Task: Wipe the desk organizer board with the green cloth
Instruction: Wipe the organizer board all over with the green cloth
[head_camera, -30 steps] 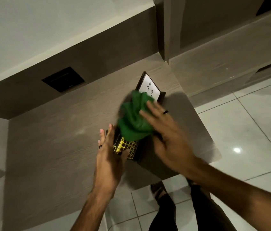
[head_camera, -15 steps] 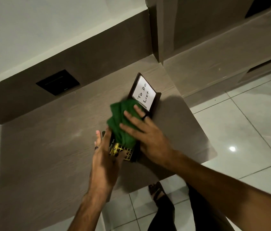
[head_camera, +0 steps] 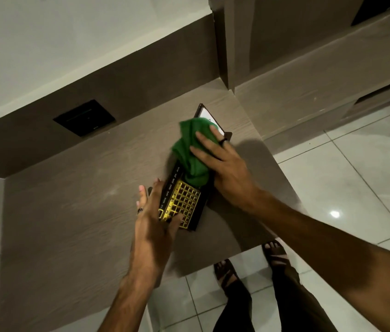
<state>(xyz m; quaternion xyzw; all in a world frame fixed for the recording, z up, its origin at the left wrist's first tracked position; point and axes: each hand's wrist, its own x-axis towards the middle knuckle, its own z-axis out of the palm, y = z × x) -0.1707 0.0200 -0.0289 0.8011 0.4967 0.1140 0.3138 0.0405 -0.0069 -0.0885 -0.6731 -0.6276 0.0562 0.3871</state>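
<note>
Green cloth (head_camera: 190, 153) under flat right hand (head_camera: 222, 164); grip apparently loose.

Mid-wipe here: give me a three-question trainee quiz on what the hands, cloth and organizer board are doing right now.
1. True or false: the right hand presses the green cloth flat onto the desk organizer board.
2. Multiple choice: where does the left hand rest? A) on the cloth B) on the board's near left corner, by the yellow calendar grid C) on the black wall plate
3. Fill in: the cloth covers most of the board's white ____ panel at the far end.

Key: 1 true; 2 B; 3 note (only a sliver shows, writing hidden).
</note>
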